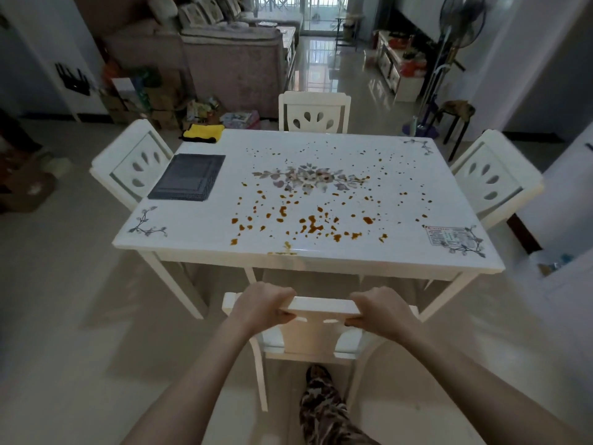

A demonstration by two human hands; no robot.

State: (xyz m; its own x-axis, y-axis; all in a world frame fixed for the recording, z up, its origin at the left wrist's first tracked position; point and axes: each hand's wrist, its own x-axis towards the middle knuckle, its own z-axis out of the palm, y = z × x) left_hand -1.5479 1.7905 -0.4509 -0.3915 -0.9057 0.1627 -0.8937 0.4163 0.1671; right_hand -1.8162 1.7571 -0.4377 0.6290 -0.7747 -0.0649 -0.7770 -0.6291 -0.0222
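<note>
A white dining chair [316, 335] stands at the near side of a white table [199, 226], its back towards me. My left hand [261, 305] grips the left part of the chair's top rail, fingers curled under it. My right hand [380, 308] grips the right part of the same rail the same way. Orange-brown sauce spots [313, 224] are scattered over the middle and right of the tabletop, thickest near the front edge. A yellow cloth [202, 131] lies at the table's far left corner.
A dark placemat [187, 176] lies on the left of the table. White chairs stand at the left [134, 163], far [314, 112] and right [495, 178] sides. My leg in patterned trousers [324, 409] is behind the near chair. A standing fan [449, 53] is at the back right.
</note>
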